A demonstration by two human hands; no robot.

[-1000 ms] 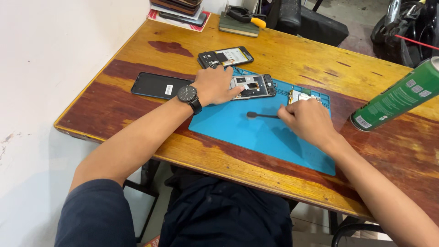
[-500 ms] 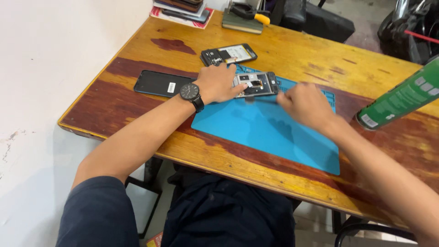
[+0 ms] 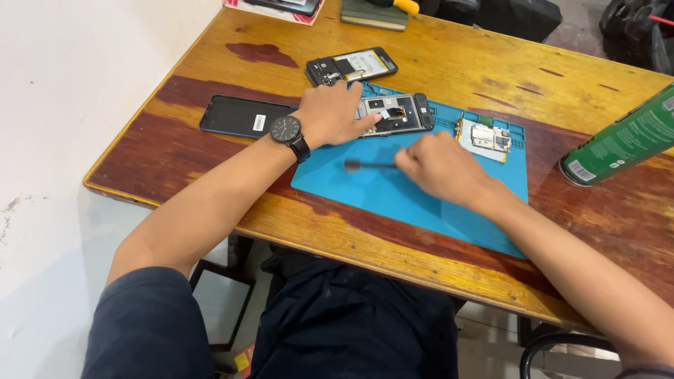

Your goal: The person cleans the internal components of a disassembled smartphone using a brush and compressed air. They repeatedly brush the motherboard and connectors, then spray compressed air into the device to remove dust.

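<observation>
My left hand, with a black wristwatch on the wrist, presses down on an opened phone that lies at the back edge of a blue work mat. My right hand hovers over the mat and grips a thin dark tool whose tip points left. A small circuit board rests on the mat to the right of the opened phone.
A black phone back panel lies left of the mat on the wooden table. Another opened phone sits behind it. A green spray can lies at the right. Books and a dark pouch sit at the far edge.
My right hand has moved left from the circuit board toward the mat's middle, carrying the thin tool. My left hand stays on the opened phone.
</observation>
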